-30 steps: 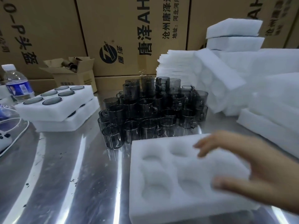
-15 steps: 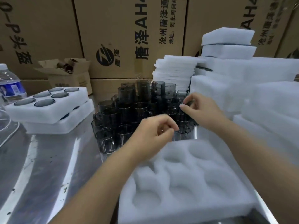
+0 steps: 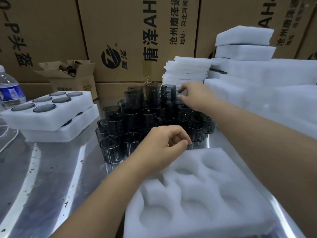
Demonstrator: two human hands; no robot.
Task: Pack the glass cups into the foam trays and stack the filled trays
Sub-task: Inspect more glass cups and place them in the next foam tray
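Note:
A cluster of smoky grey glass cups [image 3: 130, 121] stands in two tiers mid-table. My right hand [image 3: 195, 97] reaches over its back right, thumb and forefinger pinched on the rim of a top-tier cup [image 3: 169, 91]. My left hand [image 3: 163, 145] hovers at the cluster's front edge with fingers curled, thumb against forefinger; whether it holds a cup is hidden. An empty foam tray [image 3: 214, 219] with round pockets lies in front, below my arms. At the left, a filled tray [image 3: 51, 120] holding several cups sits on another tray [image 3: 61, 134].
Piles of white foam trays [image 3: 257, 74] and thin foam sheets [image 3: 187, 69] crowd the right. Large cardboard boxes [image 3: 137, 40] wall the back. A small open box [image 3: 72, 76], a water bottle [image 3: 8, 90] and a white cable [image 3: 6, 134] are at the left on the metal table [image 3: 51, 177].
My right hand has left the empty tray and stretched to the back tier of cups. My left arm came into view and its hand stopped at the front cups.

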